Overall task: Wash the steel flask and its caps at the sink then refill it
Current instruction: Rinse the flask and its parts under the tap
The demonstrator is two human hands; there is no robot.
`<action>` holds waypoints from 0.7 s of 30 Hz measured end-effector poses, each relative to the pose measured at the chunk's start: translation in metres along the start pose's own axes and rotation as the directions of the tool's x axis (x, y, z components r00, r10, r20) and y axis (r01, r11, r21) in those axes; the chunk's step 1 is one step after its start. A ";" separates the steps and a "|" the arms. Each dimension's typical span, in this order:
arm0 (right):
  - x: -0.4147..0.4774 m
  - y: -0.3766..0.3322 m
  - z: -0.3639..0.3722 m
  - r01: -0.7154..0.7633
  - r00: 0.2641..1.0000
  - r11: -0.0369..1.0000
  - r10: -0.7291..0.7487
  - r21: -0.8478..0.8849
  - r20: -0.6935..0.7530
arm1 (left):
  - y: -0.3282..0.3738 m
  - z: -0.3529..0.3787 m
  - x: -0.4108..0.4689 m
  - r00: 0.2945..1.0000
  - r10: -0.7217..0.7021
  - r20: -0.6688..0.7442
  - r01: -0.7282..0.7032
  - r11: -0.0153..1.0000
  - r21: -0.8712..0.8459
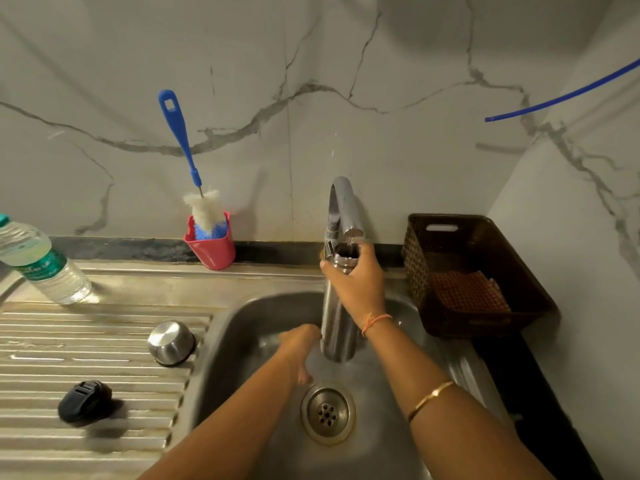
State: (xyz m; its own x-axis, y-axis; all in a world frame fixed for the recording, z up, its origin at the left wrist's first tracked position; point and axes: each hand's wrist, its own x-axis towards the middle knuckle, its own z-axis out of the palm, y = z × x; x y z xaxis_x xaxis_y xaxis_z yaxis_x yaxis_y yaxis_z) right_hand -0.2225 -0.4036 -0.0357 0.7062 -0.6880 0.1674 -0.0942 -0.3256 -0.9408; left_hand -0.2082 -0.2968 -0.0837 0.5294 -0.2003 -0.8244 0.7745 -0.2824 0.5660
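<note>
The steel flask (337, 327) stands upright and uncapped in the sink (239, 327), towards the back edge of the basin, with its open mouth just under the spout of the tap (343, 206). A thin stream seems to fall into it. The right hand (360, 282) grips the flask's shoulder and neck from the right, fingers curled round it. The left hand (300, 344) reaches in low from the left, its fingertips meeting the flask's lower side. Whether it clasps the flask or only touches it cannot be told. On the ribbed drainboard (69, 344) the steel cap (171, 342) sits near the edge beside the basin, and the black cap (85, 403) lies apart from it, nearer the front edge. A plastic water bottle (43, 268) stands at the drainboard's back left corner. A red cup (213, 251) at the back edge holds a bottle brush (185, 147), and a brown basket (478, 275) sits on the counter at the sink's right edge.
</note>
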 end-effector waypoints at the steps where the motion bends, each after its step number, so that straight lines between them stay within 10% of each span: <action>1: 0.001 -0.001 -0.002 0.013 0.999 1.000 -0.013 0.025 -0.035 | -0.001 -0.001 0.003 0.998 0.056 -0.043 -0.054 0.998 0.033; 10: -0.007 0.003 -0.001 0.017 0.995 1.000 -0.017 0.003 0.099 | -0.007 0.003 0.006 0.874 0.474 0.109 -0.467 0.753 0.464; 21: 0.005 -0.002 -0.004 -0.046 0.990 0.999 0.043 0.022 0.134 | 0.003 0.010 0.005 0.701 0.681 0.213 -0.674 0.534 0.510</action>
State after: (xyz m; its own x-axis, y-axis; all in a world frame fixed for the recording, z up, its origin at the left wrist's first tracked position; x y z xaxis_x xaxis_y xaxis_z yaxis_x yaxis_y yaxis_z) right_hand -0.2220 -0.4093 -0.0319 0.7890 -0.6083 0.0863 -0.1113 -0.2796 -0.9536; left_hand -0.2070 -0.3084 -0.0866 0.8248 -0.5322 -0.1909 -0.1200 -0.4947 0.8607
